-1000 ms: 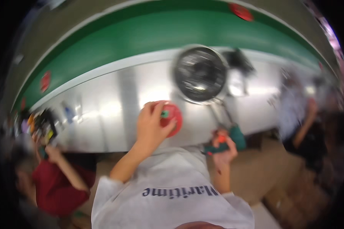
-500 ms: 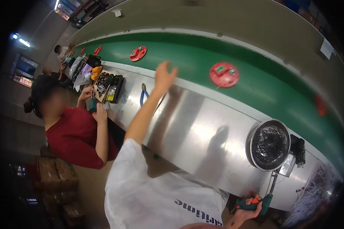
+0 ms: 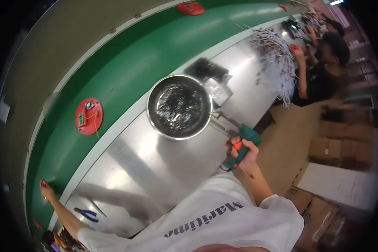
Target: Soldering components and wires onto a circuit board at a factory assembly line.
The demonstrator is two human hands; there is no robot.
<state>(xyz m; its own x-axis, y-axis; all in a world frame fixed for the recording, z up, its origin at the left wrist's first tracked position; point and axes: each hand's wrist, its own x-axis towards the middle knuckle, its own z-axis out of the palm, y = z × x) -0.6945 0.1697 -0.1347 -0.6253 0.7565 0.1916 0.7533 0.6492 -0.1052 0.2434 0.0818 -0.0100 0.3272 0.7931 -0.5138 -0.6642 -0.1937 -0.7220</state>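
Observation:
My right hand (image 3: 248,153) is wrapped round a green soldering gun (image 3: 249,135) with an orange trigger. Its metal front end reaches toward the rim of a round metal bowl (image 3: 152,119), which holds many small dark, shiny pieces. At the far left, my stretched-out left hand (image 3: 48,193) is over the green belt, its fingers closed on a red disc (image 3: 43,183) of which only a small part shows. Nearer the middle of the belt lies another red disc (image 3: 95,122) with a small green circuit board and a thin wire.
Blue-handled pliers (image 3: 87,214) lie on the metal table (image 3: 132,180) by my left forearm. Behind the bowl are a black box (image 3: 206,69) and a bundle of white wires (image 3: 277,59). More red discs (image 3: 191,8) ride the belt. A co-worker (image 3: 323,80) sits at the right.
The view has swung to the right. My left hand, open above the table edge before, now reaches over the belt to a red disc. My right hand still grips the soldering gun by the bowl.

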